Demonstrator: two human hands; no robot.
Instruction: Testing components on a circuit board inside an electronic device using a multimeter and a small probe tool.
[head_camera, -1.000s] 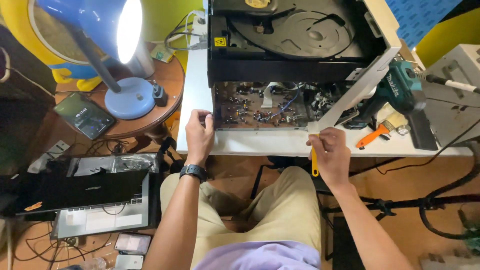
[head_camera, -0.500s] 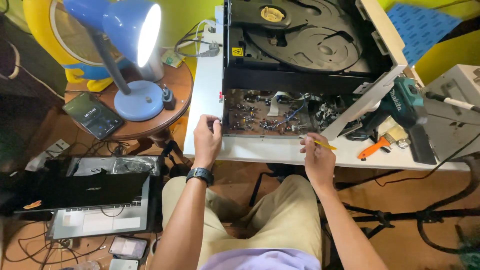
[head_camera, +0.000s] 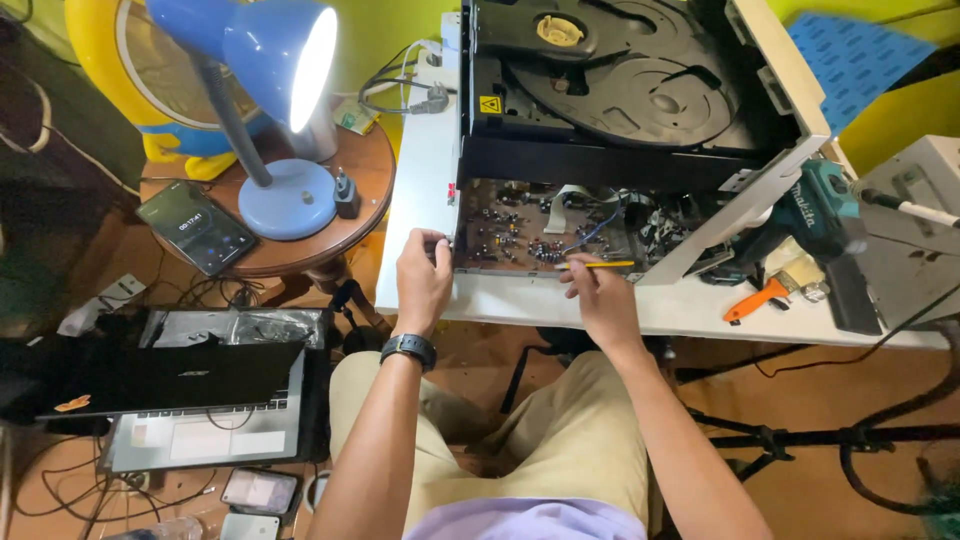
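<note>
On a white counter (head_camera: 420, 180) beside a lit blue lamp (head_camera: 260, 60), the left hand (head_camera: 422, 280) has shifted to pinch the opened player's (head_camera: 620, 80) corner, while the right hand (head_camera: 600, 300), clamped on a yellow screwdriver (head_camera: 598, 265), now reaches the circuit board (head_camera: 520, 230) just ahead.

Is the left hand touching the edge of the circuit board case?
Touching. The head view shows the left hand with fingertips pressed on the left edge of the open case.

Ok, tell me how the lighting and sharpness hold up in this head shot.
Head view: the lit desk lamp blows out to white glare at its shade; the circuit board sits dim but readable; left hand and right hand are sharp; straight edges bow from the wide lens.
</note>
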